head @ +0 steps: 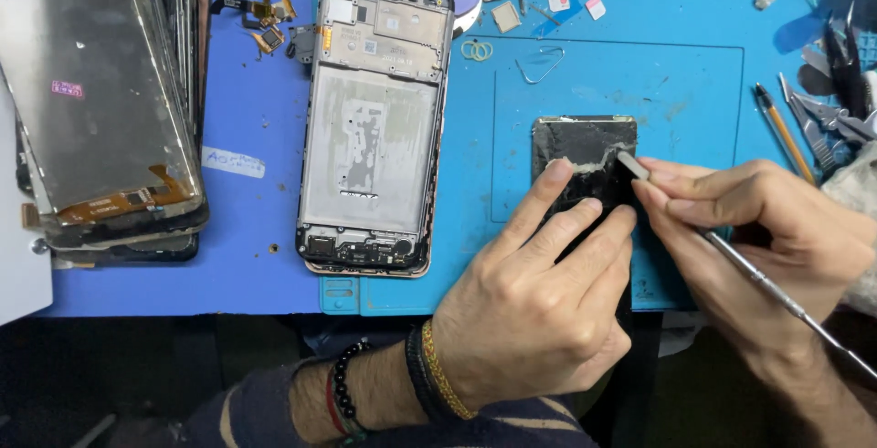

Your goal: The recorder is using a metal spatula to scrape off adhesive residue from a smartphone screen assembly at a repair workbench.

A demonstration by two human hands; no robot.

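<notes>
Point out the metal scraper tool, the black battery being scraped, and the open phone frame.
metal scraper tool (758, 274), head view, on the middle of its shaft.
black battery (585, 151), head view, on its upper face above the fingers.
open phone frame (370, 151), head view, on its grey centre plate.

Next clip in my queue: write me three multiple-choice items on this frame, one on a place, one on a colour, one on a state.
1. Where does the opened phone frame lie from the black panel?
A. to its left
B. to its right
C. on top of it

2. What colour is the work mat?
A. green
B. blue
C. grey

3. What is the left hand doing?
A. hanging free
B. gripping tweezers
C. pressing its fingers on the panel

Answers: 1 A, the frame sits left of the panel. 2 B, the mat is blue. 3 C, its fingers rest on the panel while the right hand holds a metal spudger to it.
</notes>
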